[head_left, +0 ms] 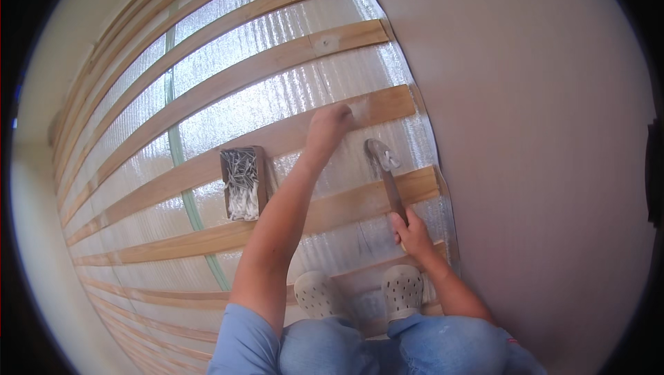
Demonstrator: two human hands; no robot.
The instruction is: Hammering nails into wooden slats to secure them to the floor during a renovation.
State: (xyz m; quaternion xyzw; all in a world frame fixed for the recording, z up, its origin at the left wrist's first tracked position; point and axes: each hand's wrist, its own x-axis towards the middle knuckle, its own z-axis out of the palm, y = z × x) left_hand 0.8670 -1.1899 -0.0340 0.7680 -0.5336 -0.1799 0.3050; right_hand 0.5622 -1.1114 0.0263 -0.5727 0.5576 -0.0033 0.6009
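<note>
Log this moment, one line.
left hand: at wooden slat, grasp unclear | right hand: grips hammer | box: left of left hand, grey nails, white pieces | silvery sheeting: under slats

This is a room with floor work under way; whether home or office cannot be told. Parallel wooden battens (360, 35) cross silvery foil sheeting (263, 112) with a green strip (173, 143), a pale wall (40, 195) stands left, and a hammer (394, 195) and nail box (261, 178) are out.

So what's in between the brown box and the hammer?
In the head view, the person's left forearm crosses between the brown box and the hammer; shiny silver sheeting shows on either side of it.
</note>
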